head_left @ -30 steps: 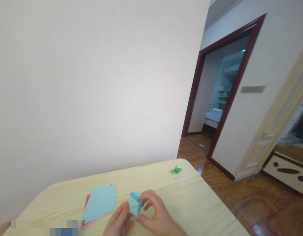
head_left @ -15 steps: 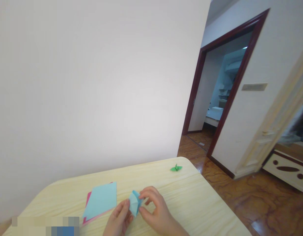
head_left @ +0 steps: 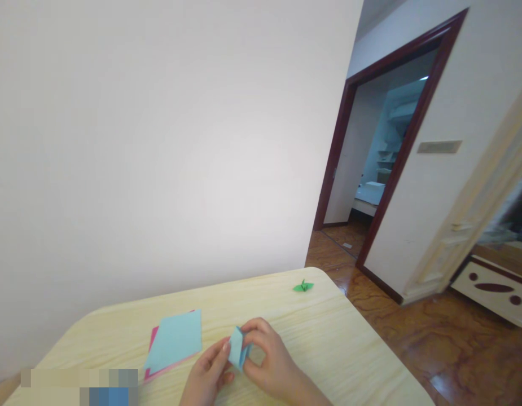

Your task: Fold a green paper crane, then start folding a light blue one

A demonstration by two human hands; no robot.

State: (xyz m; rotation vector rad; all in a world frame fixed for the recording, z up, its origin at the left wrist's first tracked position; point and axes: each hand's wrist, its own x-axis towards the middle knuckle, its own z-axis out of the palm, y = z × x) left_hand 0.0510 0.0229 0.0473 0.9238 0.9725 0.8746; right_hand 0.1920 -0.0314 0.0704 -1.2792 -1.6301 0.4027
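Observation:
A small folded piece of light blue paper (head_left: pixel 236 346) is held just above the table between both hands. My left hand (head_left: pixel 210 369) pinches its left side between thumb and fingers. From the right, my right hand (head_left: pixel 269 356) grips the other side, its fingertips tucked at the folds and partly hidden by the paper. Left of the hands lies a stack of square paper sheets (head_left: pixel 176 340), light blue on top with pink edges showing beneath. A small green folded paper crane (head_left: pixel 303 286) rests near the table's far right corner.
The pale wood table (head_left: pixel 341 349) has rounded corners and meets a white wall (head_left: pixel 180 158) at its far side. To the right are a dark red door frame (head_left: pixel 396 208), a wood-look floor (head_left: pixel 413 338) and a cream drawer unit (head_left: pixel 489 287). A blurred block covers the lower left.
The folded blue paper has shifted slightly right and turned in the fingers. My right hand's fingers have closed further round its right side, and my left hand has moved a little right.

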